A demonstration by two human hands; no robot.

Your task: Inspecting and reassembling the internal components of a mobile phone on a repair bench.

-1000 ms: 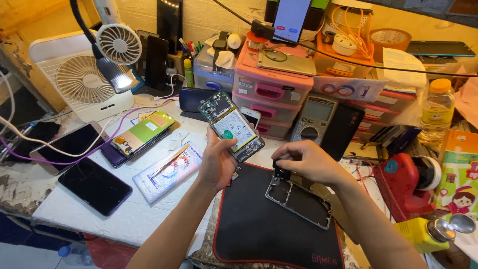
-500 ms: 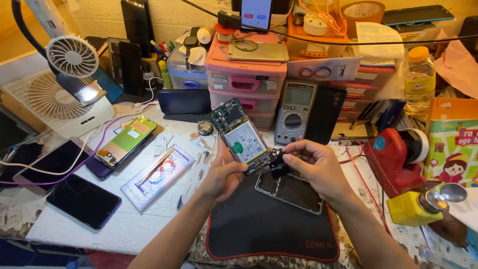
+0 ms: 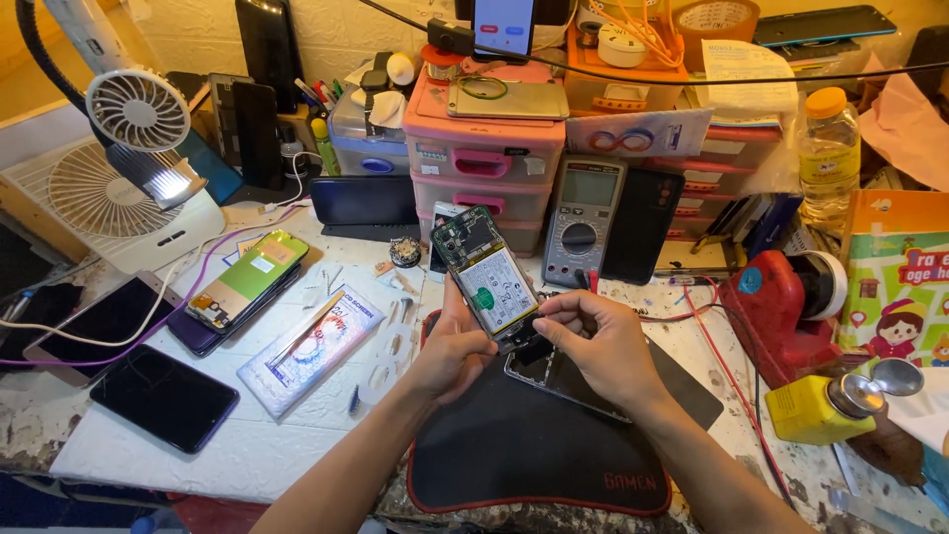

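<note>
My left hand [image 3: 450, 348] holds an opened phone [image 3: 485, 274] by its lower edge, tilted up, with its white battery and green circuit board facing me. My right hand [image 3: 598, 341] pinches at the phone's bottom end, where a small dark part sits between my fingertips. Under both hands a clear phone frame [image 3: 554, 374] lies on a black mat with a red border [image 3: 524, 445].
Several phones [image 3: 163, 396] and an opened phone with a yellow-green battery [image 3: 247, 279] lie on the left. Behind the mat stand a multimeter [image 3: 583, 220], pink drawer boxes [image 3: 484, 158] and two fans [image 3: 129, 178]. A red tape dispenser [image 3: 781, 297] and a yellow bottle [image 3: 820, 407] are on the right.
My right hand has left the frame on the mat and come up to the phone's bottom end. The left hand has drawn the phone closer, and the view has shifted.
</note>
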